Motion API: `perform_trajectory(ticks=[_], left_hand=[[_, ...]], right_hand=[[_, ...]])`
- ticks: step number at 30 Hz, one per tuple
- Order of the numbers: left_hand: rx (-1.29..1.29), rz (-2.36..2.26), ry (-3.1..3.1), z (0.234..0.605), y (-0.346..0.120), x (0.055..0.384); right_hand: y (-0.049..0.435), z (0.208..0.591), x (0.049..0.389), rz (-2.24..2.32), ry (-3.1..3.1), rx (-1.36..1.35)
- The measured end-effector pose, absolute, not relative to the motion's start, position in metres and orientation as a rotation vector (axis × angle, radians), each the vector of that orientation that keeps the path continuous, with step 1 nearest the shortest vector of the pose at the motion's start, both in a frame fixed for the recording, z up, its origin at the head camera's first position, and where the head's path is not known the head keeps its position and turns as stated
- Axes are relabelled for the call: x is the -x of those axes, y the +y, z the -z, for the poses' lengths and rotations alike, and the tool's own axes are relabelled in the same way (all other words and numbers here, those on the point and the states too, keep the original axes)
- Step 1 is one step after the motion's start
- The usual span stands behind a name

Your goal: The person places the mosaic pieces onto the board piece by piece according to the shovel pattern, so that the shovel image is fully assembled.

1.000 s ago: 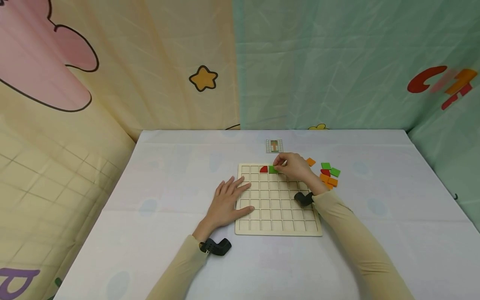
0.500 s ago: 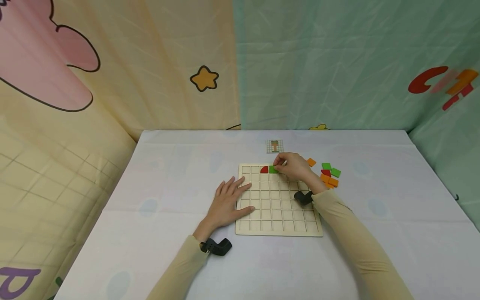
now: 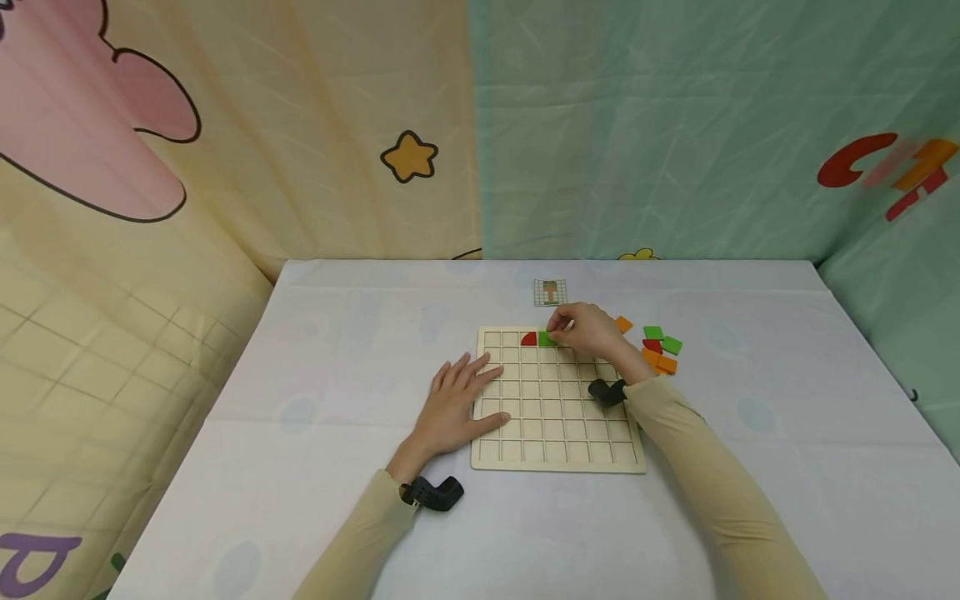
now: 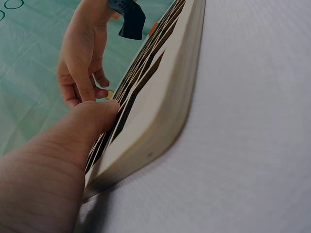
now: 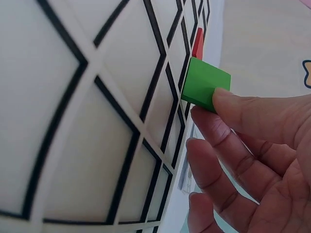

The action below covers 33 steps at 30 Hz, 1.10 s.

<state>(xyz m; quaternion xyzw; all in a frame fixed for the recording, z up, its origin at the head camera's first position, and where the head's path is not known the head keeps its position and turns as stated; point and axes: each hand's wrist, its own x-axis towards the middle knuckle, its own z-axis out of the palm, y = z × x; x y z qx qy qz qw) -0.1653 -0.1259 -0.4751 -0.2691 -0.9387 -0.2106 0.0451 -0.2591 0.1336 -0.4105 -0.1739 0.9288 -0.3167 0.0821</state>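
A pale wooden grid board lies on the table. My right hand pinches a green square tile between thumb and fingers, right at the board's far row. Beside it a red quarter-round tile sits in a cell of that row. My left hand is spread over the board's left edge, fingers straight, with the thumb resting on the rim in the left wrist view.
To the right of the board lie loose tiles: orange squares, green squares and a red piece. Another orange tile lies behind my right wrist. A small printed pattern card lies beyond the board on the white-covered table.
Both hands and the green tile stay nearly in place. The head view has shifted very slightly.
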Motion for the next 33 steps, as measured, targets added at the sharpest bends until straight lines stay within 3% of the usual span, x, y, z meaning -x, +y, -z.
perform_trajectory(ticks=[33], left_hand=[[0.821,0.633,-2.875,0.4747,-0.1262,0.1648]], right_hand=[[0.1316,0.4139,0.2684,0.796,2.790,0.460]])
